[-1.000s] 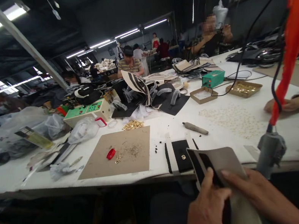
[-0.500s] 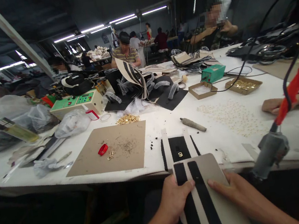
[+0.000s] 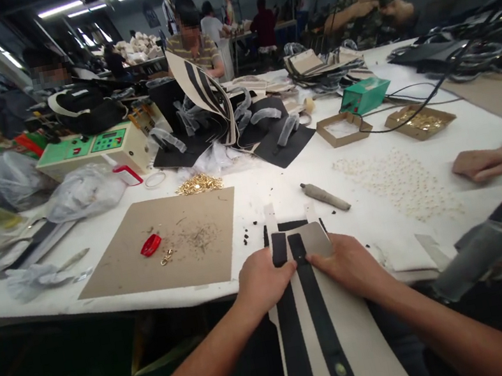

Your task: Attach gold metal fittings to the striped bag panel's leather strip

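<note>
A long beige panel with two black stripes [image 3: 354,332] runs from the bottom of the view up to the table edge. My left hand [image 3: 266,276] grips its left side, thumb resting on top near the stripes. My right hand [image 3: 346,262] grips the right side, its thumb close to the left one. Both sets of fingers are partly hidden under the panel. A small gold-coloured fitting [image 3: 340,369] shows on the right stripe. The panel's far end covers most of a black piece [image 3: 292,225] with two pale straps on the table.
A brown board [image 3: 154,221] carries a red ring [image 3: 150,245] and small gold hardware [image 3: 166,256]. Behind it lies a gold heap [image 3: 200,184]. A wrapped tool [image 3: 325,196] lies ahead; a grey power tool [image 3: 483,254] hangs right, near another person's hand [image 3: 484,163].
Both hands have pushed the striped panel forward, over the black piece, covering its gold fitting. More of the panel and forearms shows. The view has tilted down.
</note>
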### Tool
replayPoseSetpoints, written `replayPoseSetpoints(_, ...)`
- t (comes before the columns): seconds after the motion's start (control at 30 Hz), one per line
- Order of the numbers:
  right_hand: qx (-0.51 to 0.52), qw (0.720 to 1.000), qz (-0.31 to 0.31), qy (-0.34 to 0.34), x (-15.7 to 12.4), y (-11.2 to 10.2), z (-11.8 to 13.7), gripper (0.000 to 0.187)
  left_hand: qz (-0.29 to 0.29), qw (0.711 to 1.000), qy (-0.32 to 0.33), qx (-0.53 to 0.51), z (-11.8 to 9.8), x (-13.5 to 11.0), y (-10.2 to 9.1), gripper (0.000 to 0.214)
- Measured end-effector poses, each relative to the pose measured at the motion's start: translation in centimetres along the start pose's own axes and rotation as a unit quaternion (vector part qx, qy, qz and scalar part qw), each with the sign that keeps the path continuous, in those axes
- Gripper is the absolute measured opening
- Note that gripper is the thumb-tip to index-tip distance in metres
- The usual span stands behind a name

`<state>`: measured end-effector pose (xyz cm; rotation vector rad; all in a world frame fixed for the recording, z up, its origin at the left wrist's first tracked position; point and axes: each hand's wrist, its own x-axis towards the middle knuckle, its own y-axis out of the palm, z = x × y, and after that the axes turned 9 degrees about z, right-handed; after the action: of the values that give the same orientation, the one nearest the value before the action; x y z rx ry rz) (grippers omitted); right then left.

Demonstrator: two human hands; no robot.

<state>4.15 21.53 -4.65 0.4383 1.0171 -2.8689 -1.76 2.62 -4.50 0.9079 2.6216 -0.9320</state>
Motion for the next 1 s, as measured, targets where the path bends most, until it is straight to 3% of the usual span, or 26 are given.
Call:
replayPoseSetpoints(0.33,-0.018,0.999,0.01,0.041,0.7,0.1,-0.5,0.023,-0.009,0.987,-0.045,0.153,0.1,0.3,0.6,0.025)
replayPoseSetpoints(0.87,-0.068,0.995,0.039,0.064,2.3,0.3,-1.0,0.026,0.009,0.982,-0.061,0.18,0.7,1.1,0.2,0.028)
replayPoseSetpoints(0.93,-0.075,0.994,0.042,0.067,2.3,0.3,-1.1,0.026,-0.009,0.98,-0.07,0.185,1.0,1.0,0.4,0.036)
replayPoseSetpoints(1.0,-0.083,0.993,0.045,0.068,2.4,0.4,-1.1,0.026,-0.064,0.978,-0.045,0.193,1.5,0.9,0.6,0.057)
